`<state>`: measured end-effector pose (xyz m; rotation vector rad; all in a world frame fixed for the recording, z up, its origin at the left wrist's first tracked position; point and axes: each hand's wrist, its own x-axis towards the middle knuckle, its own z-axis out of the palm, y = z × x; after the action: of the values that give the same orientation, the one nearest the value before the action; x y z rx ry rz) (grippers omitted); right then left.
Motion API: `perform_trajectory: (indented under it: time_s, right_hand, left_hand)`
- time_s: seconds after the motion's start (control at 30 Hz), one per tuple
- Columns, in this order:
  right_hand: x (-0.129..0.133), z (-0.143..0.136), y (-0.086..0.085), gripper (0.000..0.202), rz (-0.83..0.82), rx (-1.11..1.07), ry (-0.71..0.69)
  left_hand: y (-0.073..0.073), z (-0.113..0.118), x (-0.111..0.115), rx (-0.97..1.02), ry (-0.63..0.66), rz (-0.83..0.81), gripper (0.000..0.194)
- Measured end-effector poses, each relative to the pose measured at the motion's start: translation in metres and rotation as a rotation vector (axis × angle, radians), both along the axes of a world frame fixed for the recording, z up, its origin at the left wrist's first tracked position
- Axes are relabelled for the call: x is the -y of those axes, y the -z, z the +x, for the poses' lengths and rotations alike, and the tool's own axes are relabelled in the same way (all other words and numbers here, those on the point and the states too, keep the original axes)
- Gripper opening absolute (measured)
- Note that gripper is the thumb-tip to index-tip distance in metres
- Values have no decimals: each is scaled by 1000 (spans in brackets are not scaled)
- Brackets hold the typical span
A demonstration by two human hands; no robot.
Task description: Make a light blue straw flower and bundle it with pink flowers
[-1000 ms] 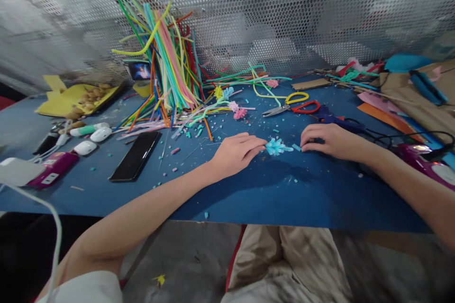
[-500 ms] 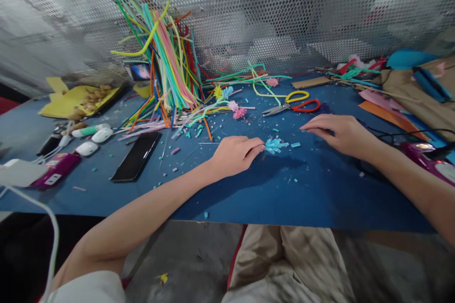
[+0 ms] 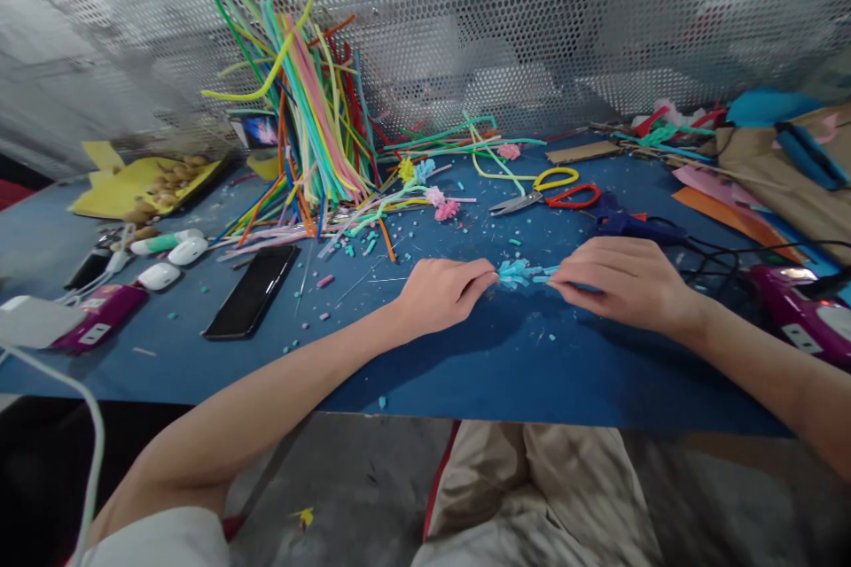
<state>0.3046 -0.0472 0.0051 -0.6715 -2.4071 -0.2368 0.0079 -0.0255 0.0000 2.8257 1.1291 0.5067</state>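
Observation:
My left hand is closed in a pinch at the base of a light-blue pipe-cleaner flower, whose fuzzy petals point right. A thin pale stem runs out to the left behind that hand. My right hand is closed too, its fingertips pinching a short light-blue pipe-cleaner piece at the flower's right end. Whether the piece touches the petals I cannot tell. Just behind my right hand lies a dark blue glue gun. Scissors with one yellow and one red handle rest farther back.
A tall bundle of coloured pipe cleaners stands at the back left. A black phone, a yellow tray and a purple power strip lie left. At right are coloured paper sheets and another purple strip. Small clippings dot the blue table.
My right hand has moved left and down to the flower and now pinches a light-blue piece. The glue gun behind it has come into view. My left hand has hardly moved.

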Motion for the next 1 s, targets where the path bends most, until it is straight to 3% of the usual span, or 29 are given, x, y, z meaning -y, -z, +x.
perform_trajectory:
  time_s: [0.13, 0.27, 0.87, 1.0]
  right_hand:
    - [1, -6, 1, 22, 104, 19, -13]
    - [0, -12, 3, 22, 105, -71, -12]
    - [-3, -18, 2, 23, 218, -11, -33]
    - [-4, -19, 2, 22, 201, -12, -32]
  left_hand:
    - [-2, 3, 4, 25, 29, -2, 33]
    - [-3, 5, 7, 16, 26, -12, 34]
    - [0, 7, 9, 36, 39, -12, 32]
    - [2, 6, 9, 57, 45, 48, 29]
